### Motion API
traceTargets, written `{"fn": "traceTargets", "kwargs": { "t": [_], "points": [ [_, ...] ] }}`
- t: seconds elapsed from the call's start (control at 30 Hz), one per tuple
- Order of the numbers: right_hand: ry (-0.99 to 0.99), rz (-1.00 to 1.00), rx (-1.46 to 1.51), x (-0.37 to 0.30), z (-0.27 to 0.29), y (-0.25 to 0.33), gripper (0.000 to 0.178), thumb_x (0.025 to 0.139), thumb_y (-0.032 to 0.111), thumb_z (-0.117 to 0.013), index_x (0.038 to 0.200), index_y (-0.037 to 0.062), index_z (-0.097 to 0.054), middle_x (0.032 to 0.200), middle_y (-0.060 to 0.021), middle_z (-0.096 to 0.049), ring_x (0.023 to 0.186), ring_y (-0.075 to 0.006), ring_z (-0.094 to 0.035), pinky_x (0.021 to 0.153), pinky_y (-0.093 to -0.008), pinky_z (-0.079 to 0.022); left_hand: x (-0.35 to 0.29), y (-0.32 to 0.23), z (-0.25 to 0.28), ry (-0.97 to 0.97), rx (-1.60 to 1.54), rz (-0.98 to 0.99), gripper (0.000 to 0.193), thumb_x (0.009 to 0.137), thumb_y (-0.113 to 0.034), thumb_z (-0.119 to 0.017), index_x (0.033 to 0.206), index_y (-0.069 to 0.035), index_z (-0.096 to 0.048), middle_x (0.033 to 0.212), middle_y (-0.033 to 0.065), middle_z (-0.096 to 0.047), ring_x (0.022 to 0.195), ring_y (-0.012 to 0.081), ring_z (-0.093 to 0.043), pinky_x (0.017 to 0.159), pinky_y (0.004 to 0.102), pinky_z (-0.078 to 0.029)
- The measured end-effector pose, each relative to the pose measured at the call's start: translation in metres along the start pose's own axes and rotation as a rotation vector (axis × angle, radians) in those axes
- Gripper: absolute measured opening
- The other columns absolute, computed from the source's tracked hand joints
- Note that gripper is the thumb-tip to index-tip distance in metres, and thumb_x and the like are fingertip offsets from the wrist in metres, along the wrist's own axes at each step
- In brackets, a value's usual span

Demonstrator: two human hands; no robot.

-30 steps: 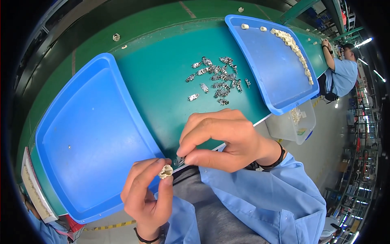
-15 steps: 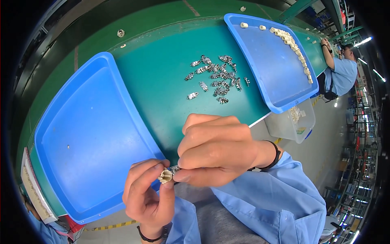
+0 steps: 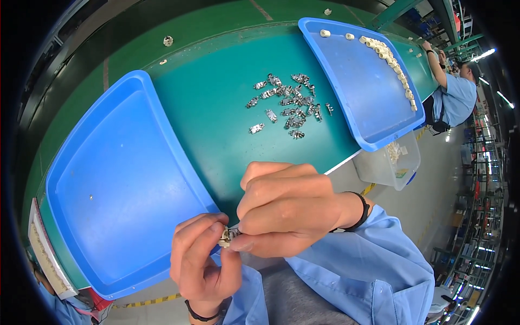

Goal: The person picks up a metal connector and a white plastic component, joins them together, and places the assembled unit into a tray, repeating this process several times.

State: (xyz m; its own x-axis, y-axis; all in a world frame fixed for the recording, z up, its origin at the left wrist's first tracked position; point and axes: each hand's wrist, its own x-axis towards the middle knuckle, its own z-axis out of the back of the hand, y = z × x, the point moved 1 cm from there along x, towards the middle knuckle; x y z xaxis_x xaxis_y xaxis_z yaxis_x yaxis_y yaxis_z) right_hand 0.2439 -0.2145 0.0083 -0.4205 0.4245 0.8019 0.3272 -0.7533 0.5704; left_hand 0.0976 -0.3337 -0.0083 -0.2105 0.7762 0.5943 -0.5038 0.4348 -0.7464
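My left hand pinches a small cream-coloured hollow cylindrical part between thumb and fingertips, just off the near right corner of the left blue tray. Close against it, my right hand grips a small shiny metal clip between thumb and forefinger. The clip meets the cream part at its open side; how far it sits inside is hidden by my fingers. Beyond my hands, a loose pile of similar metal clips lies on the green work surface.
At the left is a blue tray with one tiny piece in it. Another blue tray at the right bears a curved row of cream parts. Below it stands a clear plastic bin. Farther right a co-worker is at the line.
The cream part has turned in my left fingers, and the metal clip now meets its opening. Both hands have shifted slightly. Round parts on the far green belt have moved a little right.
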Motion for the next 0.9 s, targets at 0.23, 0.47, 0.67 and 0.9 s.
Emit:
{"fn": "traceTargets", "kwargs": {
  "t": [0.23,0.47,0.67,0.9],
  "points": [
    [0.001,0.015,-0.027,-0.002,0.002,0.004,0.023,0.080,0.004,-0.090,0.088,-0.0014,-0.069,0.078,-0.0086,-0.066,0.058,-0.0194,-0.058,0.055,-0.0345,-0.044,-0.003,-0.002,0.000,0.044,-0.064,0.003,0.030,0.096,0.002,-0.061,0.126,0.007,-0.063,0.113,0.0232,-0.067,0.093,0.0321,-0.068,0.079,0.0403,-0.057],
    [-0.038,0.030,-0.065,0.000,0.001,0.008,0.017,0.074,0.002,-0.086,0.076,0.0004,-0.068,0.070,-0.0069,-0.062,0.057,-0.0204,-0.057,0.052,-0.0321,-0.042,-0.003,-0.005,0.001,0.055,-0.009,-0.048,0.030,0.096,0.002,-0.060,0.126,0.006,-0.064,0.112,0.0235,-0.067,0.089,0.0324,-0.069,0.075,0.0403,-0.058],
    [0.001,0.137,-0.065,-0.006,0.006,0.008,0.024,0.077,0.002,-0.089,0.086,-0.0030,-0.068,0.078,-0.0107,-0.064,0.054,-0.0200,-0.054,0.055,-0.0364,-0.046,-0.004,-0.007,0.001,0.058,0.049,-0.106,0.029,0.098,0.000,-0.060,0.127,0.004,-0.063,0.110,0.0240,-0.068,0.088,0.0321,-0.069,0.073,0.0400,-0.058],
    [-0.005,0.171,-0.023,-0.006,0.009,0.011,0.022,0.079,0.001,-0.087,0.087,-0.0041,-0.067,0.076,-0.0116,-0.063,0.054,-0.0202,-0.053,0.053,-0.0365,-0.044,-0.007,-0.006,-0.001,0.050,-0.009,-0.070,0.043,0.078,0.009,-0.067,0.120,-0.001,-0.066,0.106,0.0193,-0.073,0.085,0.0333,-0.074,0.072,0.0383,-0.061]
  ]
}}
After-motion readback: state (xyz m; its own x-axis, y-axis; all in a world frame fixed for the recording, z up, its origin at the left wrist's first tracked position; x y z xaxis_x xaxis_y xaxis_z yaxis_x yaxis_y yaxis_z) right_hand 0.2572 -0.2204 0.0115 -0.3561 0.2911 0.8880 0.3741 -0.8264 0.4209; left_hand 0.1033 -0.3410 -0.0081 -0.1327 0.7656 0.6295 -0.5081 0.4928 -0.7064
